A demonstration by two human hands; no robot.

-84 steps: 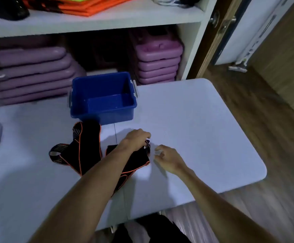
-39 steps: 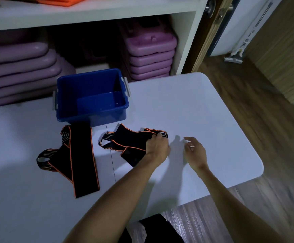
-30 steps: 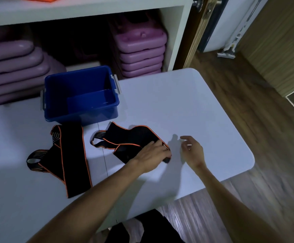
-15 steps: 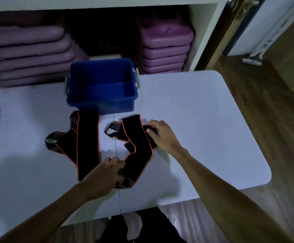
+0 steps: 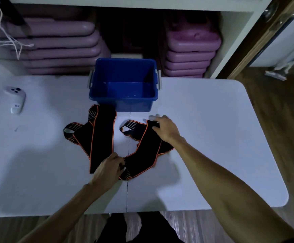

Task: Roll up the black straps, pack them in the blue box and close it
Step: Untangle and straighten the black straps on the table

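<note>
Left hand point(image 5: 107, 168) is pinching the near end of the right strap point(image 5: 145, 151); right hand point(image 5: 165, 129) is gripping its far end with curled fingers. Left strap point(image 5: 97, 137) is lying flat at 9 o'clock of it. Blue box point(image 5: 123, 85) is standing open at 12 o'clock on the table point(image 5: 213, 128).
</note>
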